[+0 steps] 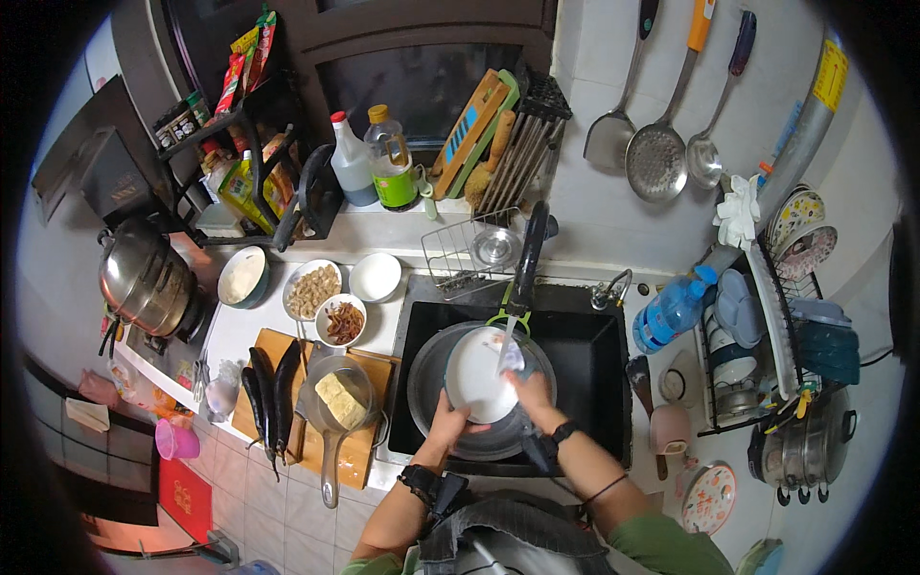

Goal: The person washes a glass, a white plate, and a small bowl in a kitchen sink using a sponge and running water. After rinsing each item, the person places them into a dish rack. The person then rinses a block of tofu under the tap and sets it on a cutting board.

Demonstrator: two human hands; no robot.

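A white bowl (478,381) is tilted in the sink, above a large grey metal basin (424,410). My left hand (451,422) grips its lower-left rim. My right hand (530,399) is at the bowl's right side, slightly blurred. By its fingers shows a pale, blurred cloth-like thing (512,358); how it is held cannot be told. Water (507,334) runs down from the black faucet (530,266) to the bowl. Part of a bright green handle or rim (516,325) is visible behind the stream. The black sink (586,395) surrounds the basin.
Left of the sink, wooden cutting boards (356,460) carry dark eggplants (266,395) and a strainer-like pan (327,431) with a yellowish block (340,400). Several food bowls (313,289) stand behind. A blue bottle (668,313) and a dish rack (780,323) are at right.
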